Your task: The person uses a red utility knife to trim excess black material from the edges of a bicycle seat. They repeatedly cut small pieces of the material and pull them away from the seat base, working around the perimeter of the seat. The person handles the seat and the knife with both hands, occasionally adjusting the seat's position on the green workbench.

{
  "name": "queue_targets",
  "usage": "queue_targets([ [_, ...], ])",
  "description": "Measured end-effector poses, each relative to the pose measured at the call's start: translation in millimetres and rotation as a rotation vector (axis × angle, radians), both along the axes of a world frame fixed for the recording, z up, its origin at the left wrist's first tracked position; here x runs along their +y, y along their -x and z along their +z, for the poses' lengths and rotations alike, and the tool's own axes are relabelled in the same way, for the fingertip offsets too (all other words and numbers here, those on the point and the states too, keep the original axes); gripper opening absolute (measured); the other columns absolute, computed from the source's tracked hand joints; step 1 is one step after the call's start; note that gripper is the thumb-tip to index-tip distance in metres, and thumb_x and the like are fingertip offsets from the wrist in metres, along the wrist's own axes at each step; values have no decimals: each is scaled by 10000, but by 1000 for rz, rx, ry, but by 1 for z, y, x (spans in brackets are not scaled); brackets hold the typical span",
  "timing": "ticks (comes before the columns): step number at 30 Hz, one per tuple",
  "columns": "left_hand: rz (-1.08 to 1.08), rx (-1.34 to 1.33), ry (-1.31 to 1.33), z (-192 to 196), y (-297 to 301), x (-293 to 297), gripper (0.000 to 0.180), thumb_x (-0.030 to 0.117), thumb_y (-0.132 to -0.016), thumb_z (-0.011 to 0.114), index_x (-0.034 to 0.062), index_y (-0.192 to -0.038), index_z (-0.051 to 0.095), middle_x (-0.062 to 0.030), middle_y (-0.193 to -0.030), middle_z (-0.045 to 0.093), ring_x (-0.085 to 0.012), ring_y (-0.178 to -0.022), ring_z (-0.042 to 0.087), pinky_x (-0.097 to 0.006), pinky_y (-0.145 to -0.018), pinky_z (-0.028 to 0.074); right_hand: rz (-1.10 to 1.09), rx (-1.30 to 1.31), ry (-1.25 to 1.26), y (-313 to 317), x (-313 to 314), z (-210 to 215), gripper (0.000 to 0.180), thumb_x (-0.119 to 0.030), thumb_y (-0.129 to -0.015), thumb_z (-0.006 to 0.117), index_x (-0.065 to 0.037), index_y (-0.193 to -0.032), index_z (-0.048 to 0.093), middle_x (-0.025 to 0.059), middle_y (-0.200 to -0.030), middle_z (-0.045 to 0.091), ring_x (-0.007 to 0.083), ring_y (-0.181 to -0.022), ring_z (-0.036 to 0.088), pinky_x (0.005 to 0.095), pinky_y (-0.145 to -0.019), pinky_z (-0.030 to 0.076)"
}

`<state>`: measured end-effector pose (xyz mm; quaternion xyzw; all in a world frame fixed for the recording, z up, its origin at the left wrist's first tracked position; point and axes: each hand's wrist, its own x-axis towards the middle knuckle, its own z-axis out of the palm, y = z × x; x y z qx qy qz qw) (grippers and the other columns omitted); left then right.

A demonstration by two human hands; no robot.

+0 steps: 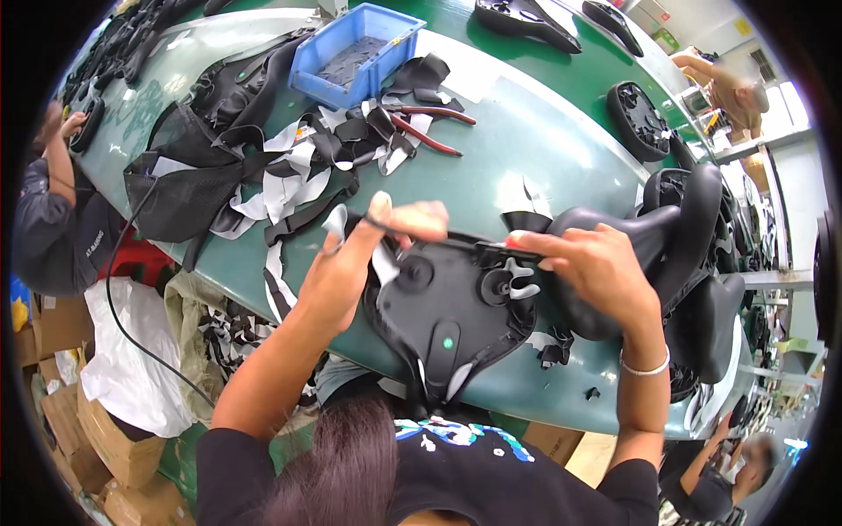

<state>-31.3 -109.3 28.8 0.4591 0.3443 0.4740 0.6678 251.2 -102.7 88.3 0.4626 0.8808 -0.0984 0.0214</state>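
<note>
An upturned black bicycle saddle (447,316) lies in front of me, its narrow nose toward my body. At its wide far edge, my left hand (355,250) is closed on a thin black strip of cover material (456,237), and a grey-white scrap hangs beside the fingers. My left fingers are partly blurred. My right hand (596,263) is closed at the right end of that edge, with a small red spot at its fingertips. What it grips I cannot make out. Red-handled pliers (430,131) lie beyond, among black and white offcuts (303,167).
A blue bin (351,66) with dark pieces stands at the back. Several finished-looking black saddles (667,237) are piled at right. A black mesh bag-like piece (189,167) lies left, its cord over the table edge. Other people (61,202) work at the left and right.
</note>
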Motion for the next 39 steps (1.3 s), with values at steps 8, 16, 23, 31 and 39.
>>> queue_targets([
  [8, -183, -304, -535, 62, 75, 47, 376, 374, -972, 427, 122, -739, 580, 0, -582, 411, -157, -703, 423, -345, -765, 357, -292, -239, -5, 15, -102, 6, 511, -195, -823, 637, -258, -1323, 549, 70, -560, 511, 269, -478, 471, 381, -531, 359],
  [16, -592, 689, -1111, -2, -21, 85, 334, 223, -812, 694, 27, -1075, 633, -106, -1131, 617, -278, -1036, 573, -356, -903, 429, -174, -16, 50, 7, -54, 21, 480, -162, -794, 654, -198, -1268, 579, 93, -574, 568, 289, -520, 562, 392, -504, 404],
  [23, -42, 175, -233, 4, -60, 69, 331, 388, -940, 572, 65, -868, 595, 32, -639, 476, -66, -585, 438, -234, -514, 322, -324, -15, -23, 11, -115, -9, 548, -186, -830, 646, -171, -1359, 507, 102, -580, 568, 292, -456, 535, 392, -460, 397],
  [31, 777, 67, -452, 45, -7, 54, 122, 143, -915, 559, 49, -865, 500, -58, -788, 600, -128, -644, 509, -275, -618, 464, -1121, 781, 405, 49, -186, -34, 528, -123, -903, 604, -112, -1405, 440, 58, -688, 655, 126, -495, 583, 270, -490, 474],
  [39, -109, 584, -235, -37, 17, 75, 255, 230, -943, 557, -6, -950, 653, -46, -868, 639, -100, -761, 554, -265, -710, 457, -924, 868, -381, 0, -84, -20, 271, -120, -859, 652, -7, -1088, 562, 29, -834, 558, 95, -683, 503, 241, -622, 427],
])
